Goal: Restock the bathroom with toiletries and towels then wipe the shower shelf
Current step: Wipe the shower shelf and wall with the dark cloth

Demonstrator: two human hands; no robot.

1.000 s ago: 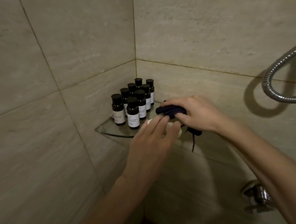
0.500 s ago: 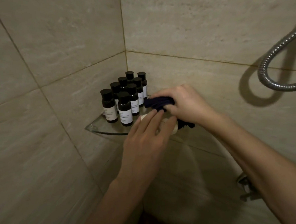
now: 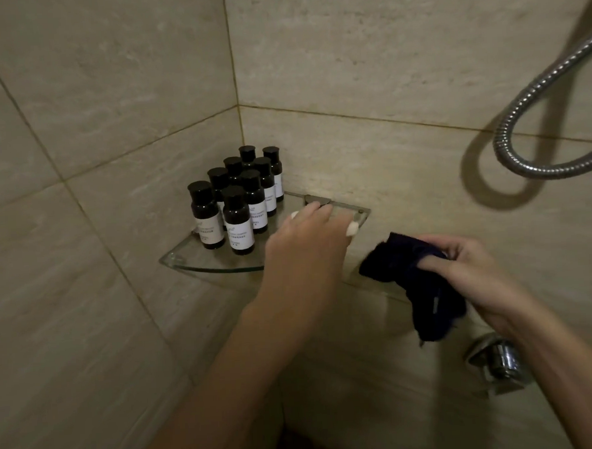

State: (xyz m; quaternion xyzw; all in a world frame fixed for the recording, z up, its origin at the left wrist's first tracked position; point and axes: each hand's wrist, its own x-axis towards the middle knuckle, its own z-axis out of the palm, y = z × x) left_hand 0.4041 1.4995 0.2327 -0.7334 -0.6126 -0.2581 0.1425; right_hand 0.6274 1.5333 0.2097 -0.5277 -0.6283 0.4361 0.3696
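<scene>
Two hands I see: left hand (image 3: 309,251) curled round a white bar (image 3: 352,229) lying crosswise over the shelf (image 3: 201,267) beside the bottles (image 3: 238,220); right hand (image 3: 468,270) pinches the cloth (image 3: 403,263) just off the shelf's right end.

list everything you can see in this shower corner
small bottles: eight, dark with white labels, clustered on the shelf near the wall corner
glass shelf: one, clear, fixed in the wall corner
white item: one, white, over the shelf, mostly hidden by the left hand
cloth: one, dark blue, beside the shelf's right end
shower hose: one, silver, looped on the right wall
tap fitting: one, chrome, lower right
left hand: holds the white item
right hand: grips the cloth
</scene>
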